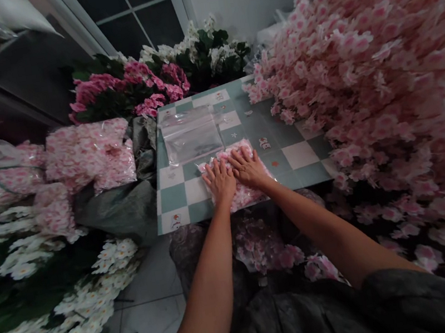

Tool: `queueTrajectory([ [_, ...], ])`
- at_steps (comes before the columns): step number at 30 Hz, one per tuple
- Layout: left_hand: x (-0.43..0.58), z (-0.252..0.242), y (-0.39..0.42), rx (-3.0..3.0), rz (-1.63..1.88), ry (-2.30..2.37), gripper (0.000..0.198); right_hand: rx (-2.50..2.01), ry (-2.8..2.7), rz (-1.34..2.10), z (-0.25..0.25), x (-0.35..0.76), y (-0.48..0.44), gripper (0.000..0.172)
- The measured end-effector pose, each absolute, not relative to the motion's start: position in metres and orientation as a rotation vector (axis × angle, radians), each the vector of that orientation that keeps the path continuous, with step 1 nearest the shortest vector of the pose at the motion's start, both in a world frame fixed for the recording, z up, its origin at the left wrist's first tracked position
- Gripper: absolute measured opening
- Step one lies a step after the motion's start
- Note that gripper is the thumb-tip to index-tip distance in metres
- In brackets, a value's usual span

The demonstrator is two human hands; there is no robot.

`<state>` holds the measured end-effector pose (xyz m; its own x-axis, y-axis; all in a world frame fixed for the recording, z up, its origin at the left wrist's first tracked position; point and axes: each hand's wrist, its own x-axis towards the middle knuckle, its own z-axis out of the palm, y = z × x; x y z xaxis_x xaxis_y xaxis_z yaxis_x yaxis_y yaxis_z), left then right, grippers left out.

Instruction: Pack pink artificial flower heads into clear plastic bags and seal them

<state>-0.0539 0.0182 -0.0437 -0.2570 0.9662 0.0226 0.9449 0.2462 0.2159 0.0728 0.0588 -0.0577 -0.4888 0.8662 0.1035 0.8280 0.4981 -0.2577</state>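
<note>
A clear plastic bag of pink artificial flowers (248, 196) lies flat near the front edge of the checkered table (299, 155). My left hand (220, 180) rests palm down on the bag with its fingers spread. Beside it, my right hand (247, 168) presses on the same bag, fingers also spread and stretched out. The two hands touch or nearly touch at the thumbs. Just behind them on the table are clear empty plastic bags (191, 136), lying flat.
Tall pink blossom branches (377, 74) crowd the right side and overhang the table. Filled bags of pink flowers (88, 157) sit at the left. White artificial flowers (80, 307) stand at the lower left, and dark pink flowers (129, 88) behind the table.
</note>
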Motion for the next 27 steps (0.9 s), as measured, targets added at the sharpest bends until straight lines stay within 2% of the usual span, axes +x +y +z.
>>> queueTrajectory([
  [15, -0.054, -0.052, 0.015, 1.818, 0.400, 2.412, 0.057, -1.413, -2.495, 0.264, -0.059, 0.076, 0.055, 0.057],
  [20, -0.060, -0.053, 0.022, 1.685, 0.664, 2.349, 0.051, -1.391, -2.467, 0.328, -0.063, 0.076, 0.060, 0.057],
  [23, -0.076, -0.041, 0.032, 1.477, 0.803, 2.193, 0.045, -1.382, -2.411, 0.507, -0.061, 0.085, 0.072, 0.057],
  [27, -0.094, -0.020, 0.018, 1.382, 1.128, 2.001, 0.049, -1.418, -2.214, 0.674, -0.046, 0.105, 0.071, 0.057],
])
